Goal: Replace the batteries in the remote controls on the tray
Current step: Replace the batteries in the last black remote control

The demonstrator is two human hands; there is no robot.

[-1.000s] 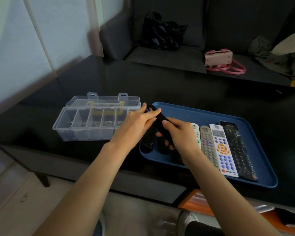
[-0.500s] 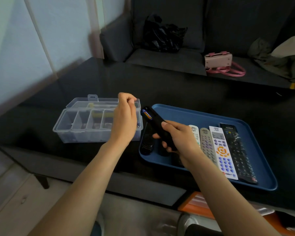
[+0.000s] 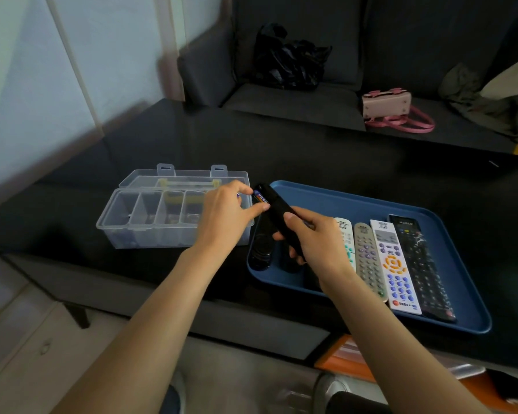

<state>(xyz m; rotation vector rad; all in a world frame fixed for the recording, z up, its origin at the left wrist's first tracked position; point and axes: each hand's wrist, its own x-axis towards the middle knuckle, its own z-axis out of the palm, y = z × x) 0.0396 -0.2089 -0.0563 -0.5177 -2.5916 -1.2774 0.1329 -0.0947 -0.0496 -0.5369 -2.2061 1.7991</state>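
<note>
My right hand [image 3: 314, 243] grips a black remote [image 3: 277, 215] and holds it tilted above the left end of the blue tray [image 3: 449, 234]. The remote's far end shows an open battery bay with a battery [image 3: 260, 196] in it. My left hand [image 3: 228, 216] is at that end, its thumb touching the remote, its fingertips pinching a small battery of which only a sliver shows. On the tray lie a white remote [image 3: 346, 240], a grey remote [image 3: 368, 258], a white remote with an orange pad [image 3: 393, 264], a black remote [image 3: 422, 264] and a black remote [image 3: 262, 249] at the left.
A clear plastic organiser box [image 3: 150, 219] with several compartments stands open left of the tray on the black table [image 3: 311, 156]. Behind the table is a dark sofa with a black bag [image 3: 287, 58], a pink handbag [image 3: 389, 106] and some clothing.
My left hand went from the remote to the organiser box and has come back to the remote's open end with a small battery. My right hand kept holding the remote.
</note>
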